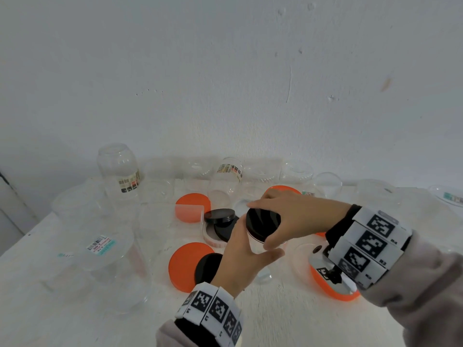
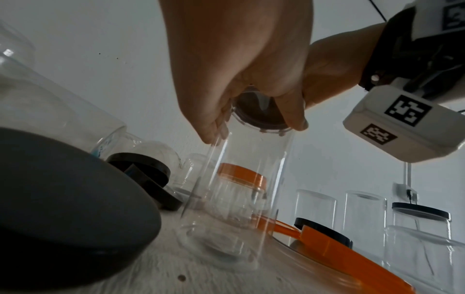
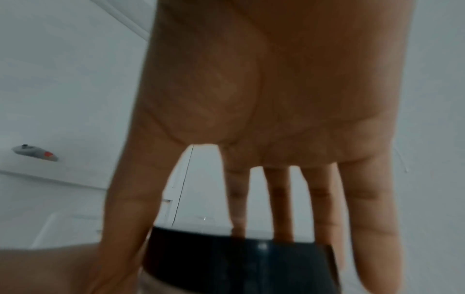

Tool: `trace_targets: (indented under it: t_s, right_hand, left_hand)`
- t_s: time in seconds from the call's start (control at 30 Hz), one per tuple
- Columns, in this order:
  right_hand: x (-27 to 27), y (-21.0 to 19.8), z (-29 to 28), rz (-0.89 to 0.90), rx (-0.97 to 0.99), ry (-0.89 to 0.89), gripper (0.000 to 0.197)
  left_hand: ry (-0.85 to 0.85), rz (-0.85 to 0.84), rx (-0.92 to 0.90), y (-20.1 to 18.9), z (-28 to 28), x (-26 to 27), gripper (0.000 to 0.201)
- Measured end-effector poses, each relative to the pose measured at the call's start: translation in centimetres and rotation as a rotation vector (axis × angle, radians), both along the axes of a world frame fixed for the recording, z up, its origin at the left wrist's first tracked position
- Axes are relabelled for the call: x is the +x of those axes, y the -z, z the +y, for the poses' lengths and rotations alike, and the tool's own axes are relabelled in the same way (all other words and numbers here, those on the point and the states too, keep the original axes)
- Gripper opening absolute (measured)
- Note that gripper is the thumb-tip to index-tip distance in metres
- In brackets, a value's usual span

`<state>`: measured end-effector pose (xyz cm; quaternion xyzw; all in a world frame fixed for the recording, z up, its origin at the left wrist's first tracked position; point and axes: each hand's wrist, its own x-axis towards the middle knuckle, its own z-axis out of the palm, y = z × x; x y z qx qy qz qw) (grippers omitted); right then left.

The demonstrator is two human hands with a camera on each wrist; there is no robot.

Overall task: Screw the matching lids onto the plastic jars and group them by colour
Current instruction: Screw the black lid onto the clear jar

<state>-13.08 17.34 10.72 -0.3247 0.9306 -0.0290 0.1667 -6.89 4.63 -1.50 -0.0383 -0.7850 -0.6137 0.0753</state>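
Black lid [image 1: 263,225] seated on top of a clear jar [image 2: 239,189], just right of centre in the head view; jar upright on the counter [image 1: 288,319], long axis vertical, so the twist turns about that axis. Right hand [image 1: 298,216] directly over the lid, thumb and fingers [image 3: 279,208] spread and hooked down around its rim from the right of the frame. Left hand [image 1: 240,256] up from lower centre, curled around the jar's upper wall just under the lid. Both hands on the work, neither nearer. How far the lid is threaded on: cannot tell.

Close by: orange lid [image 1: 184,265] and another black lid [image 1: 208,267] lower left of the jar, a stack of black lids [image 1: 220,216] to its left, a second orange lid [image 1: 193,207] above those, an orange lid [image 1: 333,286] under the right wrist. Uncapped clear jars [image 1: 120,169] crowded along the wall at the back and left. Nothing between the hands and the lid; the loose lids lie near the jar's base and look to crowd any sliding of the jar afterwards.
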Motion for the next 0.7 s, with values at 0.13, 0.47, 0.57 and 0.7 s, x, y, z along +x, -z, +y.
trace_targets:
  t_s: [0.13,0.47,0.57,0.7]
  right_hand:
    - [-0.4,-0.2,0.1,-0.004,-0.041,-0.024,0.073]
    - [0.0,0.8,-0.1,0.087,-0.007,0.090,0.071]
    - [-0.6,-0.5,0.4,-0.094,0.022,-0.038,0.084]
    - [-0.9,-0.6,0.5,-0.080,-0.038,-0.055,0.077]
  left_hand:
    - [-0.011,0.003,-0.010,0.1,0.0,0.0,0.082]
    - [0.002,0.000,-0.009,0.1,-0.1,-0.1,0.080]
    - [-0.003,-0.010,-0.017,0.1,-0.1,0.0,0.080]
    - [-0.013,-0.016,-0.027,0.1,-0.1,0.0,0.082]
